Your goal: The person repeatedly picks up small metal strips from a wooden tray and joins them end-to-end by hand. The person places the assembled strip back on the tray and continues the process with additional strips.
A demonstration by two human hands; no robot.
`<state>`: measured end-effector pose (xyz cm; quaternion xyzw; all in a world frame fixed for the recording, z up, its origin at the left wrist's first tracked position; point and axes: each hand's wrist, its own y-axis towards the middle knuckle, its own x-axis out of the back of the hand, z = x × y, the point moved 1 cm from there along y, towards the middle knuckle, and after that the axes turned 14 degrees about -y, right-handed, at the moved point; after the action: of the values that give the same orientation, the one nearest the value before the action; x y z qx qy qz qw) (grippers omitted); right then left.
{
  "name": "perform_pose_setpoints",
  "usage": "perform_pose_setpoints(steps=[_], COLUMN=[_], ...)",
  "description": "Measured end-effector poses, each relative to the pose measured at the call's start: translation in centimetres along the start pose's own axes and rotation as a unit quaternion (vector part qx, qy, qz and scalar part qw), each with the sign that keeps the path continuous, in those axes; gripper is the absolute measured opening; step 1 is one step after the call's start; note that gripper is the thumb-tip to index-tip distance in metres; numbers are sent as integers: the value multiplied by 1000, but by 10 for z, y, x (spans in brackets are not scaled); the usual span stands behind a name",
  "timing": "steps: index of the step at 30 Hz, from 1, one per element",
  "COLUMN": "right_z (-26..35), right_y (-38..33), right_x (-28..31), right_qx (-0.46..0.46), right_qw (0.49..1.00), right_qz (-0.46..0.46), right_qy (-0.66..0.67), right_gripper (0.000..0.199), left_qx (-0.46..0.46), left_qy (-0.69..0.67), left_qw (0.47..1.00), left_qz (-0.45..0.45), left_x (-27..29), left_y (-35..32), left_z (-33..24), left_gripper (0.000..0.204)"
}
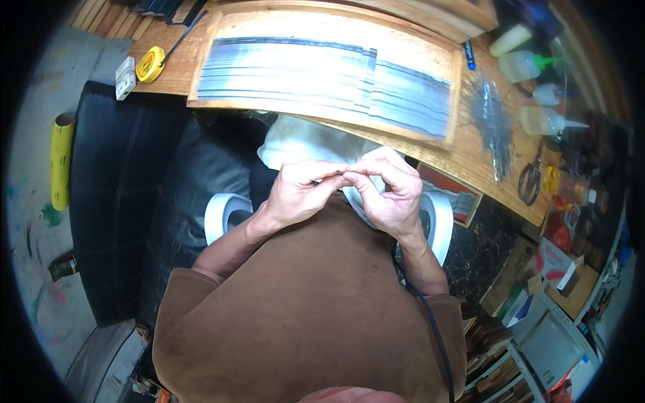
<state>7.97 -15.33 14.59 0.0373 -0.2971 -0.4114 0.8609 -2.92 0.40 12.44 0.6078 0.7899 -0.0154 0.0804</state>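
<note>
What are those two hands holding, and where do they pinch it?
A thin grey strip, pinched between the fingertips of the left hand and the right hand, one at each end. Its middle barely shows.

A wooden desk (171, 70) runs beyond the hands. On it lie a board (430, 64) spread with grey strips (322, 74), a yellow tape measure (149, 64) far left, and scissors (531, 180) and glue bottles (531, 66) right.

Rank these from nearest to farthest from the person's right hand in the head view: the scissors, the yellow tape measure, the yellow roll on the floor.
Measured from the right hand:
1. Scissors: on the wooden bench, out to the person's right.
2. Yellow tape measure: on the bench's far left corner.
3. Yellow roll: on the floor, far left beyond the black seat.
</note>
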Motion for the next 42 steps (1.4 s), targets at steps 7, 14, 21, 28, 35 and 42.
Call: perform_pose_setpoints(steps=[7,14,21,28,35,42], right_z=[30,21,27,8,-4,10], right_y=[22,24,25,32,37,8], right_x=[124,129,62,46,39,25], right_qx=[-29,-81,-49,74,54,-44], right_qw=[950,948,998,995,997,997], right_qz=[-142,-116,23,-48,-29,-67], right_qy=[-276,-285,-20,-41,-36,17], right_gripper=[11,4,8,18,19,9], left_qx=[-44,-50,25,-210,-189,107], left_qy=[-50,-70,-90,143,87,-13], left_qw=[997,996,987,962,974,978], left_qz=[-26,39,134,98,88,177], left_x=[-2,-16,-22,-13,-10,-3], left_y=[12,36,49,67,77,53], left_z=[-2,-6,-27,-31,-3,-26], left_gripper=[21,22,23,28,30,12])
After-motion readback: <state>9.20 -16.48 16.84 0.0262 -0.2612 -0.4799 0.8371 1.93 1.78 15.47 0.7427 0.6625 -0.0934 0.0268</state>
